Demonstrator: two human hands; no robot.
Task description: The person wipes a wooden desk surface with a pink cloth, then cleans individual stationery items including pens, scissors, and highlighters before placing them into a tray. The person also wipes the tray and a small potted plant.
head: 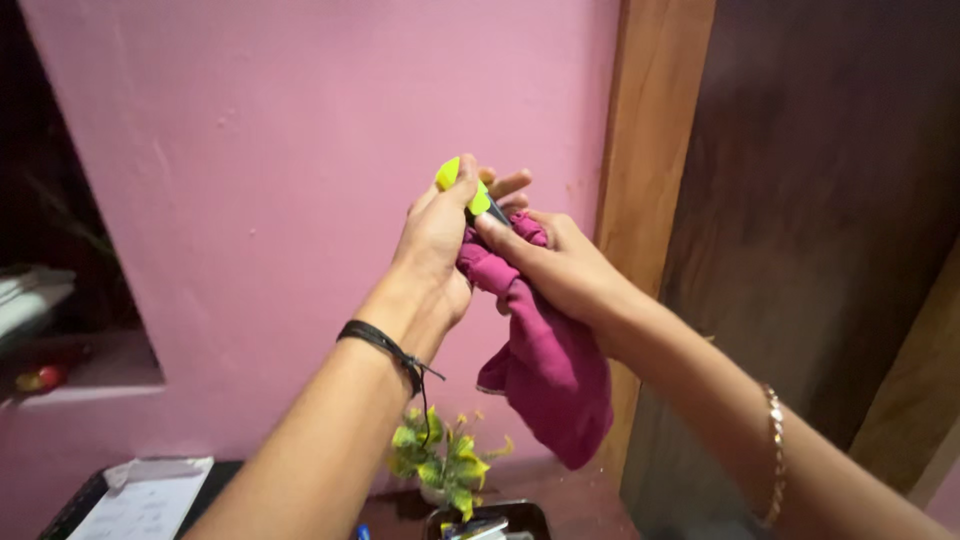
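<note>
My left hand (435,245) is raised in front of a pink wall and grips a small yellow-green object (452,176), whose top sticks out above my fingers. My right hand (560,270) presses a magenta cloth (550,370) against the lower part of that object. The cloth hangs down loosely below both hands. A black cord bracelet is on my left wrist and a beaded bracelet on my right wrist. Most of the object is hidden by my fingers and the cloth.
A small potted plant (440,465) with green and yellow leaves stands below my hands on a dark surface. Papers (145,495) lie at lower left. A wooden door frame (650,150) and dark door (820,230) are to the right. A wall niche (60,300) opens at left.
</note>
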